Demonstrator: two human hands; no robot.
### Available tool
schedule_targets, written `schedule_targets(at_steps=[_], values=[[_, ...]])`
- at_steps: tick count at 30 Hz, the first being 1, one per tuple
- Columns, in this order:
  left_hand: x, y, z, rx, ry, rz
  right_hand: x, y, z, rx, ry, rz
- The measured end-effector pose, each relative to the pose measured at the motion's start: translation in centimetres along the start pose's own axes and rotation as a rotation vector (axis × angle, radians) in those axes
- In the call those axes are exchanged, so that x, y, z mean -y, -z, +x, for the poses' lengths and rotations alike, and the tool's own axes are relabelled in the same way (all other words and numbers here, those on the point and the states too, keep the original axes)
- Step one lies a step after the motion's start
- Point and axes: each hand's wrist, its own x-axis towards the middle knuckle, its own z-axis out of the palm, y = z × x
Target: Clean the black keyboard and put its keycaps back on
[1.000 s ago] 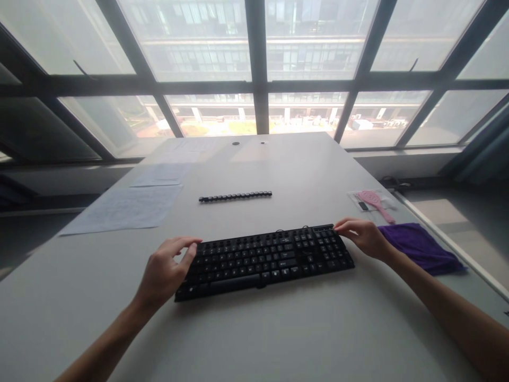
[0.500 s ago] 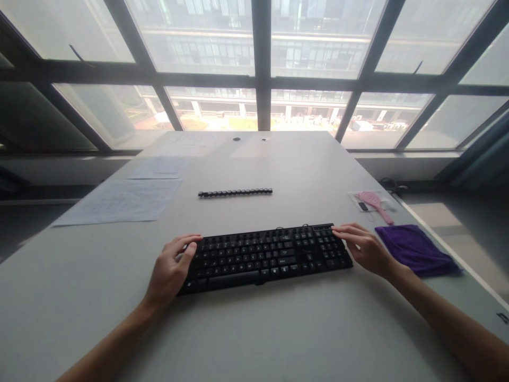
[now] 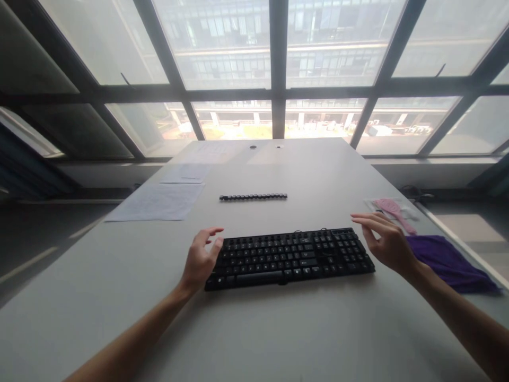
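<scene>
A black keyboard (image 3: 286,257) lies on the white table, with a gap along its top left rows of keys too dim to make out. My left hand (image 3: 201,257) is at the keyboard's left end, thumb and fingers apart, holding nothing. Just off the upper right corner, my right hand (image 3: 385,241) hovers with its fingers extended and nothing in it. Beyond the keyboard, a row of small black keycaps (image 3: 253,197) stands in a line on the table.
Paper sheets (image 3: 159,202) lie at the left of the table (image 3: 254,329). At the right are a pink brush (image 3: 392,208) on a clear bag and a purple cloth (image 3: 449,262). Large windows stand behind the table's far edge.
My right hand has lifted off the keyboard's upper right corner. My left hand's fingers have spread at the left end. The view has turned slightly left, shifting everything rightward.
</scene>
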Motion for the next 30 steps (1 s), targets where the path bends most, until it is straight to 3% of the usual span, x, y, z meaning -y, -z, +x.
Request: schedule_targets(at_steps=[4,6,9,14,18,23,30], values=[[2.4,1.2,6.2,-0.011,-0.135,0.057,4.3,-2.3,6.2,0.032,0.079,0.099],[3.8,1.5,9.7,0.019,-0.164,0.114,6.7,-5.1,9.5,0.073,0.140,0.162],[5.6,1.1,13.9,0.062,-0.170,0.150,10.1,-11.0,14.1,0.167,0.226,0.192],[7.7,-0.6,17.1,0.156,-0.192,0.148,13.9,-22.0,19.8,0.435,0.264,-0.021],[9.0,-1.4,18.2,0.213,-0.185,0.121,15.0,-28.3,22.1,0.500,0.259,-0.068],[10.0,-1.7,18.9,0.229,-0.168,0.081,15.2,-32.0,23.0,0.552,0.273,-0.088],[9.7,-0.7,18.0,0.145,-0.075,0.004,16.2,-32.6,23.6,0.522,0.272,-0.054]])
